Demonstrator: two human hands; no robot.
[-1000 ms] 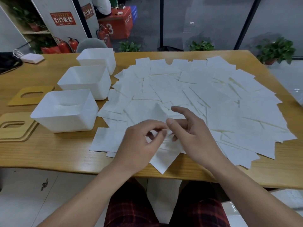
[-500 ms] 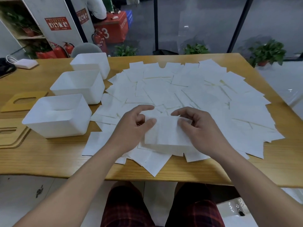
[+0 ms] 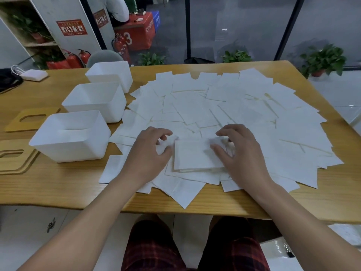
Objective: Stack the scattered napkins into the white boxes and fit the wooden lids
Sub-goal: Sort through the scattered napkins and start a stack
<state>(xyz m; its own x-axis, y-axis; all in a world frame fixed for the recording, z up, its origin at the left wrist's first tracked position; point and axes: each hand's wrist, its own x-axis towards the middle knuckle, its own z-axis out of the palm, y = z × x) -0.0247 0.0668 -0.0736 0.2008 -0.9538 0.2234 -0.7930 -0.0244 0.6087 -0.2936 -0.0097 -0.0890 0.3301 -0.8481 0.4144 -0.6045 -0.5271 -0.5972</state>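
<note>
Several white napkins (image 3: 244, 106) lie scattered over the wooden table (image 3: 58, 184). A small squared stack of napkins (image 3: 193, 155) rests on them near the front edge. My right hand (image 3: 242, 155) holds the stack's right side, thumb on top and fingers curled over its far corner. My left hand (image 3: 148, 153) sits just left of the stack, with thumb and curled fingers pinching a loose napkin (image 3: 165, 142). Three empty white boxes stand in a row at the left: near (image 3: 74, 151), middle (image 3: 115, 106), far (image 3: 125, 79). Two wooden lids (image 3: 15, 161) (image 3: 17, 124) lie left of them.
A white charger with a cable (image 3: 34, 75) and a dark object lie at the table's far left corner. A grey chair back (image 3: 105, 56) shows behind the far box. Potted plants and fire extinguishers stand on the floor beyond the table.
The stack that both hands held lifted half a second ago now lies flat on the napkins. My left hand has slipped off its left edge; my right stays on it.
</note>
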